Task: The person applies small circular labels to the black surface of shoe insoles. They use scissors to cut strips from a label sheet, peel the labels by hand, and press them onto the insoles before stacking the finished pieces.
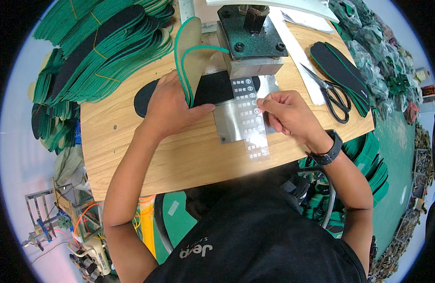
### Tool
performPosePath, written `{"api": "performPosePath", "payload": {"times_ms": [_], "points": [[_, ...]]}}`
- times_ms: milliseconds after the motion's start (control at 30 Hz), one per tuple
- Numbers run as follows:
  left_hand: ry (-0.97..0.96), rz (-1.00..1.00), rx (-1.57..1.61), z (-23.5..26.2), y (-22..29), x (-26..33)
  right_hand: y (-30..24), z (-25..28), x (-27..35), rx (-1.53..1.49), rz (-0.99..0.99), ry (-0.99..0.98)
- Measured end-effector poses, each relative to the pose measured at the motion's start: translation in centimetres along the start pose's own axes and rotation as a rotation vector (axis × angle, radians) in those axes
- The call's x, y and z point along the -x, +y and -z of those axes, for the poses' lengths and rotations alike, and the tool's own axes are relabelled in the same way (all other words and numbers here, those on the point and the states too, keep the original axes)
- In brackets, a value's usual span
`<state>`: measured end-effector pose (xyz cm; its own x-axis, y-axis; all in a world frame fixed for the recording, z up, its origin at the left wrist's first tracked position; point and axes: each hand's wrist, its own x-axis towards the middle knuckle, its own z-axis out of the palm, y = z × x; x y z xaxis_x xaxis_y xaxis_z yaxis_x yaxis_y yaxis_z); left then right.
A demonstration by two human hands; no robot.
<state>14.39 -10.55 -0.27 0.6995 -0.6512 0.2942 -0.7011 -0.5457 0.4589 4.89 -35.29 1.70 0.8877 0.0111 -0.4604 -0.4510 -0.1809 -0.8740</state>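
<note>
My left hand (171, 106) lies over a black insole (213, 87) flat on the table, its thumb stretched out along the near edge. Two beige insoles with green edges (191, 40) stand up curved between that thumb and the fingers, whose tips are partly hidden. Between thumb and fingertips my right hand (286, 113) pinches the edge of a clear strip with white printed marks (253, 127). The strip crosses the right part of the black insole and a metal plate (228, 125). Just beyond it sits the metal press head (253, 47).
Banded stacks of green and black insoles (104, 52) rise at the far left. Black scissors (334, 96) and a black insole pair (342, 73) lie at the right, by a white strip (309, 78). Clear bags (368, 56) are heaped beyond the wooden table (128, 170).
</note>
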Motion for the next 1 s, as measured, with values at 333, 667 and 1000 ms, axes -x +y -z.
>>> {"api": "performPosePath", "payload": {"times_ms": [333, 667, 1000], "points": [[-0.076, -0.044, -0.088, 0.4, 0.0, 0.3, 0.5, 4.2, 3.0, 0.16, 0.159, -0.011], [-0.081, -0.034, -0.059, 1.1, 0.2, 0.1, 0.1, 6.8, 3.6, 0.837, 0.284, 0.342], [0.098, 0.232, 0.443, 0.3, -1.1, 0.6, 3.0, 5.5, 1.9, 0.862, 0.399, 0.503]]}}
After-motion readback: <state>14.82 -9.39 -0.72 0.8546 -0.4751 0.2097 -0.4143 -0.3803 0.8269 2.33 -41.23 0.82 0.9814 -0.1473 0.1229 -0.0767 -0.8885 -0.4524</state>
